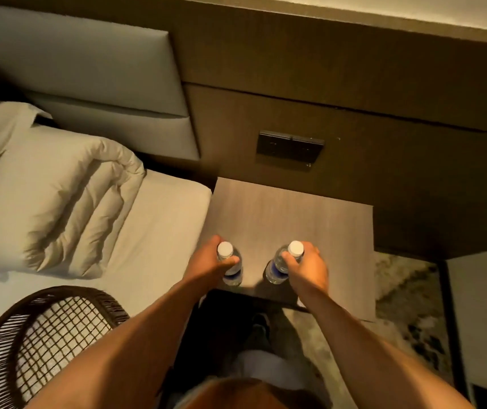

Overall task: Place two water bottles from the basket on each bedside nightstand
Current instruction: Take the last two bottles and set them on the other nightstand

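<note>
Bottles (232,265) on nightstand (289,214), beside bed (159,231)

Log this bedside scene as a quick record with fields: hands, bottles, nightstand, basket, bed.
left hand: wrapped around the left water bottle near its neck
right hand: gripping the right water bottle just below its cap
bottles: both upright, white caps, apart from each other, at the near edge of the nightstand
nightstand: wood top, bare behind the bottles
basket: dark wicker, on the bed, no bottles visible inside
wall: dark switch panel above the nightstand
</note>
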